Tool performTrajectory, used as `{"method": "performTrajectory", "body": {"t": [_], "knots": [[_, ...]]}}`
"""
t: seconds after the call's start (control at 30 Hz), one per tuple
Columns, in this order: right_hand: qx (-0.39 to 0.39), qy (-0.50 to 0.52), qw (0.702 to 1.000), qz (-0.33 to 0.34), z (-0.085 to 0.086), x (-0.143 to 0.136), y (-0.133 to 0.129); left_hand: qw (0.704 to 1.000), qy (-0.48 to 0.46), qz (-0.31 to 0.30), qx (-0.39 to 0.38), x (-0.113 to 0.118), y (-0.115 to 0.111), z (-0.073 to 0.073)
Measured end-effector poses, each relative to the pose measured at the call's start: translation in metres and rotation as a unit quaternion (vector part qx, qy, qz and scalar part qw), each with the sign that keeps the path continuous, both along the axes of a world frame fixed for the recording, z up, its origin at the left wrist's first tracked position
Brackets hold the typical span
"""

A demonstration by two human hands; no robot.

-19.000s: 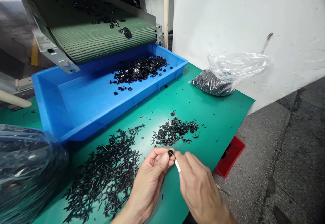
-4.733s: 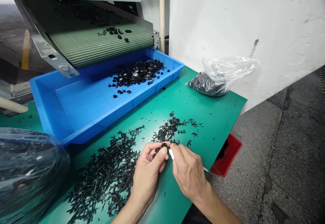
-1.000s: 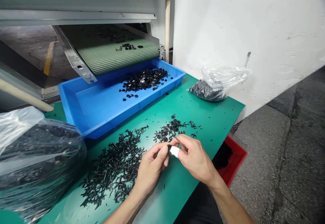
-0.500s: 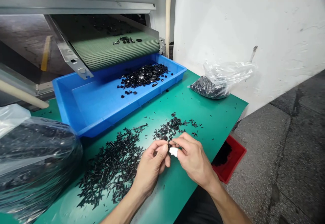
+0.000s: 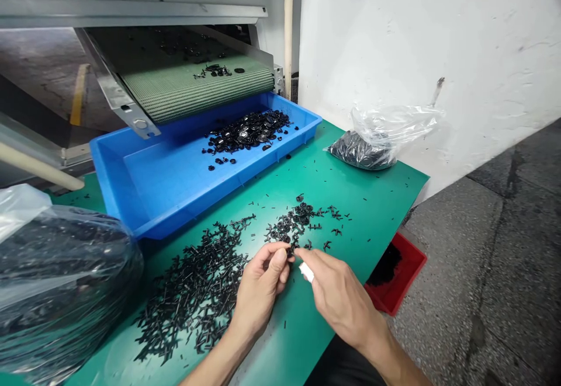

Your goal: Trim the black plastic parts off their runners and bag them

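Note:
Between the thumb and index finger of my left hand [image 5: 258, 292] is a small black plastic part [image 5: 289, 251], its shape partly covered by the fingertips. My right hand [image 5: 344, 295] is just to its right, index finger stretched out at the part and white wrapping [image 5: 307, 272] on the thumb. The right thumb stands apart from the index finger, and nothing shows between them. Beyond the fingertips lies a small pile of round black parts [image 5: 302, 214]. Left of my left hand spreads a larger heap of black branched plastic pieces [image 5: 193, 284].
A blue tray [image 5: 162, 216] holding black parts sits under a green conveyor belt [image 5: 210, 91]. Clear bags of black parts stand at left [image 5: 65, 281] and back right [image 5: 372, 149] on the green table [image 5: 350, 193]. A red bin [image 5: 405, 278] is below the right edge.
My right hand has drawn slightly right and down, its thumb leaving the held part and its fingers straightening. Several branched pieces now show beyond it. My left hand keeps its pinch.

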State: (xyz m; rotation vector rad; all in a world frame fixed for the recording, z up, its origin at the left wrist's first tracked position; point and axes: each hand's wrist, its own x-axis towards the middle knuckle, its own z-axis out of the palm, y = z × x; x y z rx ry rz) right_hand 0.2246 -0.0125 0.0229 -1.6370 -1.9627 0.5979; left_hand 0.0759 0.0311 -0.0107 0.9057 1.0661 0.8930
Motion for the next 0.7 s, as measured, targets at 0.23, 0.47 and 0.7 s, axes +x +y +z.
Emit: {"method": "performTrajectory", "body": {"t": [0.23,0.47,0.7], "knots": [[0.089,-0.088,0.991,-0.039,-0.007,-0.008,-0.003,1.0,0.016,0.009,0.021,0.001,-0.003,0.001],[0.098,-0.135,0.986,-0.029,-0.001,-0.008,0.0,0.995,0.086,0.026,0.037,-0.001,-0.002,0.002],[0.107,-0.14,0.983,-0.053,-0.009,-0.019,-0.002,0.988,0.119,0.029,0.096,0.0,-0.002,0.006]]}}
